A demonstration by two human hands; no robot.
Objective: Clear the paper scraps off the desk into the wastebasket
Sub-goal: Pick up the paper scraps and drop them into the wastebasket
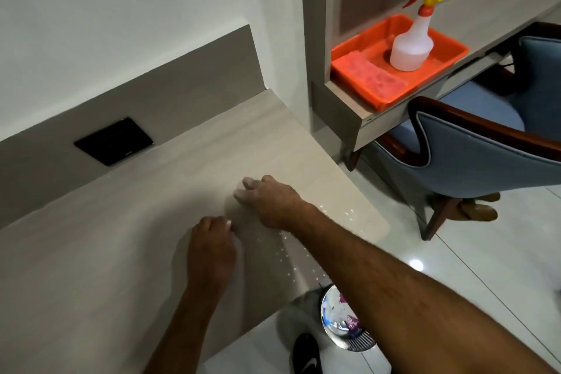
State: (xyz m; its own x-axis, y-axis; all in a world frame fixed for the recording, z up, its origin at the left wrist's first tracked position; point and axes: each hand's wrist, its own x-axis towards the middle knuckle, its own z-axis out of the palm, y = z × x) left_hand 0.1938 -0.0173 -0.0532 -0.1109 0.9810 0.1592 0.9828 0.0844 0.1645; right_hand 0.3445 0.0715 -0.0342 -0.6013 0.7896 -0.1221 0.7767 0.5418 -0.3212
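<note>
While both hands are resting on the pale wood-grain tabletop [127, 222], the right hand [273, 200] is lying palm down with its fingers [247, 184] curled loosely against the surface, farther from the wastebasket [343, 322] than the left hand [211, 247]. Whether those right fingers are pinching anything cannot be told. The left hand is sitting knuckles up, fingers curled under into a loose fist; what, if anything, they are gripping is hidden. Tiny white paper scraps [287, 247] are lying scattered across the tabletop, trailing from just beside the right wrist toward the tabletop edge directly above the wastebasket, with a few more specks lying beyond the right forearm near the rounded corner. The wastebasket, shiny and metallic, is standing on the tiled floor just below that edge, partly hidden by the right forearm, and is holding white and purple bits. A black shoe [306, 355] is showing just beside the wastebasket. Well away from the wastebasket, an orange tray [376, 39] on a shelf is holding a spray bottle [413, 42], and a blue chair [473, 155] is standing below it.
</note>
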